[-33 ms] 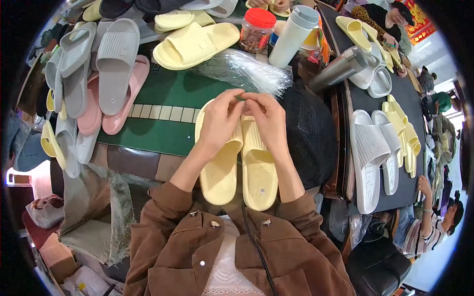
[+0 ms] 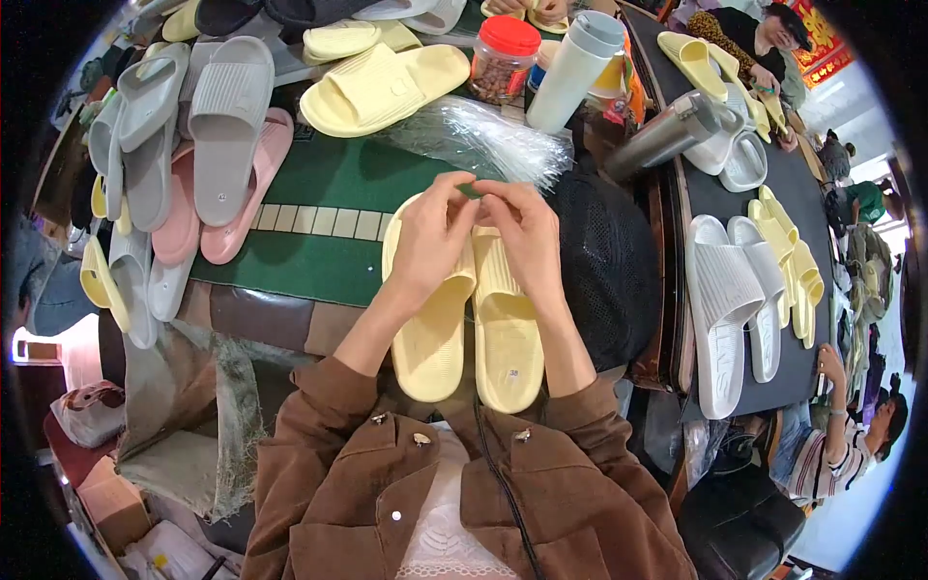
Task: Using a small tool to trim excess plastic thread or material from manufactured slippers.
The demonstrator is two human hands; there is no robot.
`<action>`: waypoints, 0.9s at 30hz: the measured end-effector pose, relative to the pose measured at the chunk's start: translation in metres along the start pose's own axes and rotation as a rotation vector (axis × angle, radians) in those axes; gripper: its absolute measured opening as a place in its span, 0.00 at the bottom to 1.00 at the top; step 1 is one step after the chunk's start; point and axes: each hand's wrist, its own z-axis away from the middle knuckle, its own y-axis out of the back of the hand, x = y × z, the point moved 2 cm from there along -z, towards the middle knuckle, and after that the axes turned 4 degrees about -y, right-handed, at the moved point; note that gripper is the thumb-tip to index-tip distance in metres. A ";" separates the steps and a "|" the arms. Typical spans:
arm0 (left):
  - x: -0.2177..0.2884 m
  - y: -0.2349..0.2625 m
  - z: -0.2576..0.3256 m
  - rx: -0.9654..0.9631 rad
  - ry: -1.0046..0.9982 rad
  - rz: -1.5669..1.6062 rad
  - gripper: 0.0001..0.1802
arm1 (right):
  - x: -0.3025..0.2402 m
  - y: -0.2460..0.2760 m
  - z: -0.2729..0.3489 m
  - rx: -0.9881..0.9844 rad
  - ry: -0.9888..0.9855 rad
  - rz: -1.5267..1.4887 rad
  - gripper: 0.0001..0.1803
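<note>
While hands [image 2: 478,237] pinch, yellow slippers [image 2: 469,324] point away.

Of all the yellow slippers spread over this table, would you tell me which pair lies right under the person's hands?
The pale yellow pair lying side by side at the table's near edge, soles up, under the left hand and right hand. The other yellow slippers lie far behind or off to the sides.

Both forearms rise from the lower edge in brown sleeves pushed back to mid-forearm. The left hand [image 2: 432,242] and right hand [image 2: 527,237] meet side by side, backs toward the camera, fingers curled, fingertips pinched together and touching at the top.
</note>
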 end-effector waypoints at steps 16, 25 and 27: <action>-0.009 0.002 -0.002 0.039 -0.035 0.023 0.04 | 0.019 -0.006 0.003 0.030 -0.053 -0.253 0.08; -0.011 0.001 -0.002 0.070 0.012 0.118 0.03 | 0.018 -0.004 0.003 0.028 -0.171 -0.404 0.09; -0.010 0.000 -0.001 0.074 -0.007 0.099 0.03 | 0.017 -0.003 0.004 0.029 -0.171 -0.402 0.09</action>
